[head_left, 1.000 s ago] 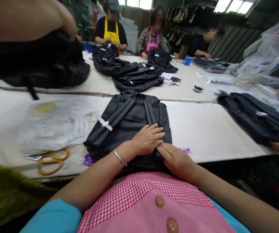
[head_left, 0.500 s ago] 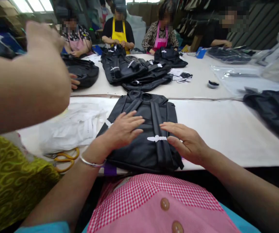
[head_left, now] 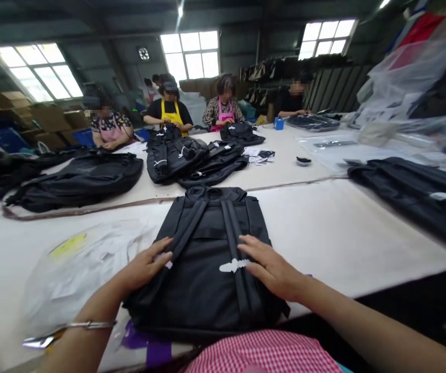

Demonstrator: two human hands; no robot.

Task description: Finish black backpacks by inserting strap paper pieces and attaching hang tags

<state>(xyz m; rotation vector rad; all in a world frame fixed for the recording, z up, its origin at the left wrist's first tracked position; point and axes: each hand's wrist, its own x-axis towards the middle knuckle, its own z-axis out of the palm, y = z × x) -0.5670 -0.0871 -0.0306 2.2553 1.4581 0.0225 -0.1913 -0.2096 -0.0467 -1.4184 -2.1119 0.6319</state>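
A black backpack (head_left: 203,269) lies strap side up on the white table in front of me, its top handle pointing away. My left hand (head_left: 147,261) rests at its left strap with fingers spread, partly covering a white tie there. On the right strap lies my right hand (head_left: 271,264), its fingers extended beside a white tie (head_left: 232,266). Neither hand grips anything. Clear plastic bags (head_left: 86,264) are heaped left of the backpack.
More black bags (head_left: 176,155) are piled across the table (head_left: 304,217). Another black bag (head_left: 413,191) lies at the right, near clear plastic. Several people work along the far side. Scissors (head_left: 42,341) lie partly hidden by my left forearm.
The view has tilted up. My left hand has moved from the backpack's middle to its left strap. The neighbour's arm at the left has gone from in front of the table.
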